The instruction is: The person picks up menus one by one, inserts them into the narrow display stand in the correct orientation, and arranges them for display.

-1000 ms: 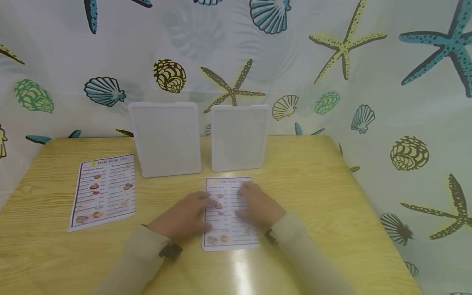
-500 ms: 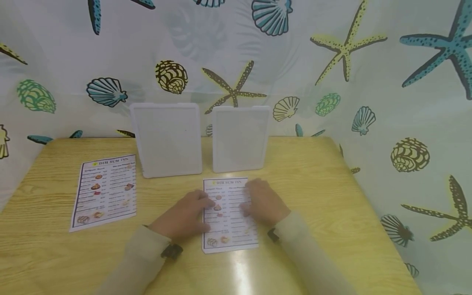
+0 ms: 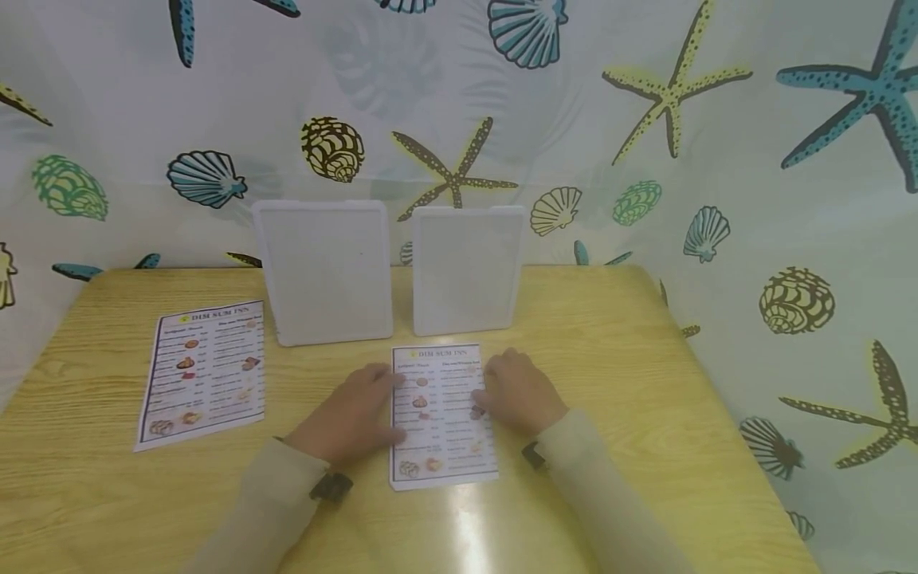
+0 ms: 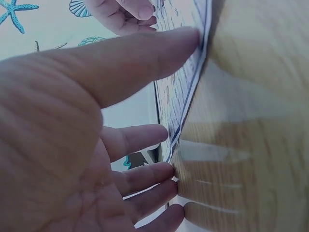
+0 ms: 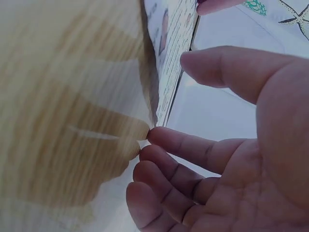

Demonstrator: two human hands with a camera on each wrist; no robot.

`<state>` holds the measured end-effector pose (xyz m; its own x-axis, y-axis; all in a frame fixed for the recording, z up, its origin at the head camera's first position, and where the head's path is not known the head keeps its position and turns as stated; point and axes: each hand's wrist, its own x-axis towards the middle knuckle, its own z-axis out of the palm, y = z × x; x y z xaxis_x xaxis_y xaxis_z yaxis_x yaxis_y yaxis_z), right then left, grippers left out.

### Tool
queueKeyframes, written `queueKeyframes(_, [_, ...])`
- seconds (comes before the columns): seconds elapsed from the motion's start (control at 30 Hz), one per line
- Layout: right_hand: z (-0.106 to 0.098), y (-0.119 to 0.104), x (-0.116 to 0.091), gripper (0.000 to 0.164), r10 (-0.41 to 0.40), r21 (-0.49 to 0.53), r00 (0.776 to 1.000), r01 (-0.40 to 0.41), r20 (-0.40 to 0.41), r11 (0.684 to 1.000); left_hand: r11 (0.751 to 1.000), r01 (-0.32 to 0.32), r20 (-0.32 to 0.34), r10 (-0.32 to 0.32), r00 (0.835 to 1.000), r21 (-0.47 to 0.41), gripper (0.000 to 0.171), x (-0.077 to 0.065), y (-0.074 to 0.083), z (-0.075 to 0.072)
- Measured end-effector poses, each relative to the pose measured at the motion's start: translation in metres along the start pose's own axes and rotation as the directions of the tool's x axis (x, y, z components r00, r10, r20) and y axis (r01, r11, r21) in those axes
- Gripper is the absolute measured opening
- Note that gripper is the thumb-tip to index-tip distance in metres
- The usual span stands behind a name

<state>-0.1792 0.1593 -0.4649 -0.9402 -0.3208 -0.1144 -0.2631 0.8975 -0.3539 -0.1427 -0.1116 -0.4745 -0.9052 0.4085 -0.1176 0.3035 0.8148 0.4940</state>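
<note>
A printed Dim Sum Inn menu sheet (image 3: 443, 446) lies flat on the wooden table in front of the person. At its left edge is the left hand (image 3: 349, 418), thumb and index fingertip resting on the paper. The left wrist view shows that hand's thumb (image 4: 145, 55) extended over the sheet (image 4: 173, 104), the other fingertips on the tabletop. Along the opposite edge lies the right hand (image 3: 523, 392), its thumb over the border. In the right wrist view its fingers (image 5: 188, 147) are loosely bent, with the tips touching the table beside the menu (image 5: 176, 46).
Another menu sheet (image 3: 204, 379) lies at the left of the table (image 3: 610, 351), slightly turned. Two white-framed boards (image 3: 326, 271) stand upright behind the middle sheet. A curtain (image 3: 574, 119) printed with shells and starfish hangs behind and along the right side.
The right hand has slid rightward off the menu's middle to its right edge. The left hand has drawn back slightly left. The middle menu has shifted a little left.
</note>
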Motion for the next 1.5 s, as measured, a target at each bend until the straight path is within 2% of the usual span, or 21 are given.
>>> queueKeyframes(0.37, [0.003,-0.0003,0.0002,0.031,-0.004,-0.018,1.0,0.004,0.017,1.0,0.998,0.047,0.03,-0.048,0.998,0.034,0.08,0.0018,-0.0029,0.0024])
queueKeyframes(0.83, [0.0019,-0.0031,-0.0013,0.034,-0.001,0.004,1.0,0.001,0.024,1.0,0.999,0.024,0.016,-0.024,1.0,0.029,0.083,0.0014,-0.0047,0.0046])
queueKeyframes(1.13, [0.004,-0.0007,0.0014,0.028,0.017,0.074,0.999,-0.019,0.037,0.997,0.999,0.032,0.021,-0.032,0.999,0.027,0.083,0.0019,-0.0059,0.0057])
queueKeyframes(1.5, [0.0044,-0.0002,0.0009,0.028,0.044,0.153,0.997,-0.052,0.059,0.987,0.999,0.029,0.016,-0.029,0.999,0.027,0.081,0.0011,-0.0053,0.0055])
